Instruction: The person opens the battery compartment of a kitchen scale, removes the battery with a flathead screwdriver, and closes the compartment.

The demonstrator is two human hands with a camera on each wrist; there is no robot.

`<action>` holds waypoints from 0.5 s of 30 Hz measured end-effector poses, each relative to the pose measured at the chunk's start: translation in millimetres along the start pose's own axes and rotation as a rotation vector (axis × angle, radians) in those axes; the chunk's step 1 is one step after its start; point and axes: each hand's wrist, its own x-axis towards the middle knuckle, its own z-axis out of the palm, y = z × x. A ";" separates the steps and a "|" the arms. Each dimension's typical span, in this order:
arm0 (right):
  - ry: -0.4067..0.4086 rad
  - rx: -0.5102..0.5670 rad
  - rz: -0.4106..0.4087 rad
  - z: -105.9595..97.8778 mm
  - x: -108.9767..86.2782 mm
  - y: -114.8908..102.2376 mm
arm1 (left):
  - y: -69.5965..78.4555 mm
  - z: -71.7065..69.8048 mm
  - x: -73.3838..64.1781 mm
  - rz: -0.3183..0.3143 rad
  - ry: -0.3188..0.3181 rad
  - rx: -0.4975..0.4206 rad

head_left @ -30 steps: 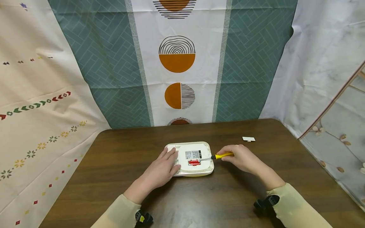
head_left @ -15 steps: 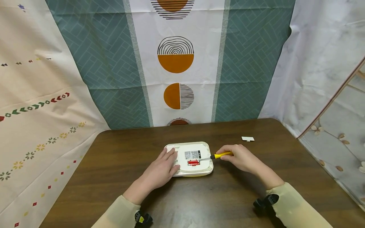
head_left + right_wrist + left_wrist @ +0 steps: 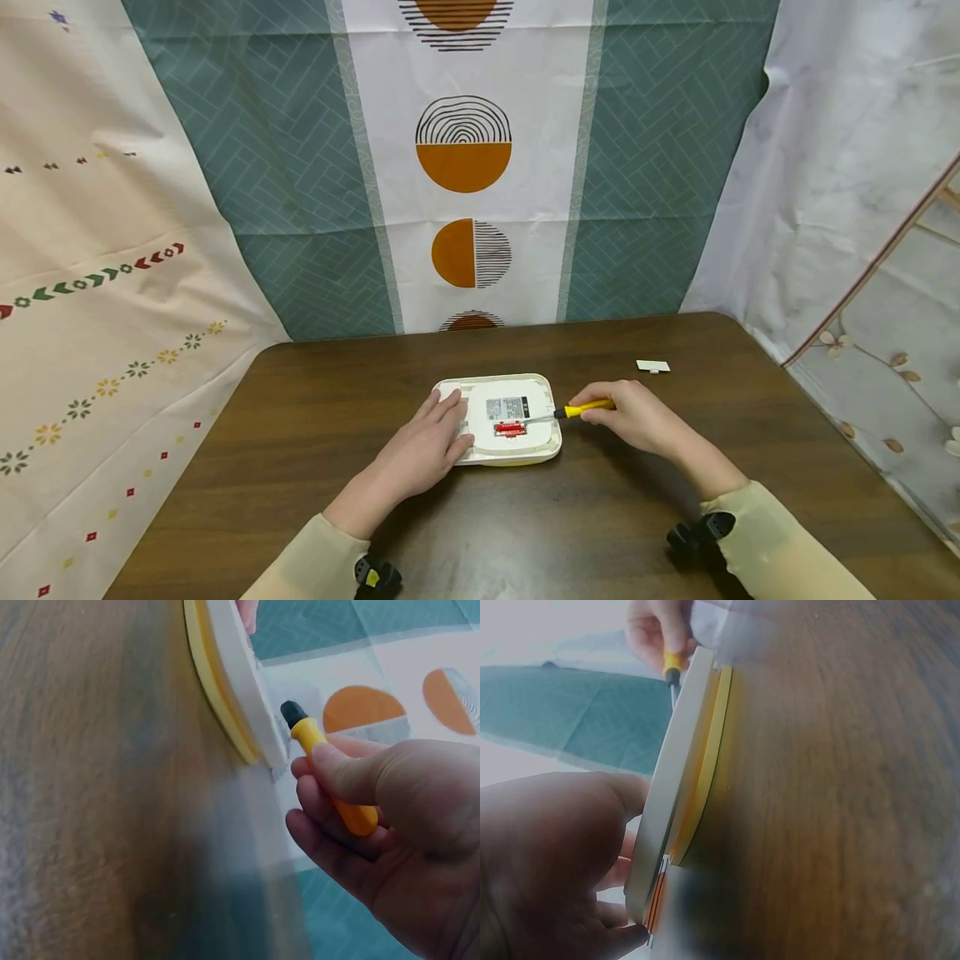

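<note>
A flat white plastic device [image 3: 536,445] with rounded corners lies back side up on the table. Its yellow lower part [image 3: 714,761] shows beneath the white shell in both wrist views. Red batteries [image 3: 511,428] sit in an uncovered compartment, below a printed grey label [image 3: 507,407]. My left hand [image 3: 429,440] rests on the device's left end, fingers laid over its top. With thumb and fingers, my right hand [image 3: 390,802] grips the yellow handle of a screwdriver [image 3: 308,735]. The metal shaft points left across the device, its tip right at the batteries' right end.
Toward the back right of the brown wooden table [image 3: 337,383] lies a small white cover [image 3: 653,366] with a tab. Patterned cloths [image 3: 480,267] hang behind the table and along both sides. Wrist cameras [image 3: 377,575] are strapped at both sleeves.
</note>
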 end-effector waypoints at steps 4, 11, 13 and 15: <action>0.078 -0.212 -0.146 -0.8 -1.3 -20.9 | -0.1 0.2 -0.3 -0.002 -0.005 0.004; 0.224 -0.575 -0.374 5.5 -2.7 -64.8 | -0.6 -0.1 0.2 -0.012 -0.007 0.008; 0.245 -0.626 -0.401 7.9 -4.7 -73.4 | -0.6 -0.2 0.3 -0.013 -0.010 0.007; 0.262 -0.659 -0.414 10.0 -6.8 -79.9 | -0.5 -0.5 0.3 -0.012 -0.011 0.007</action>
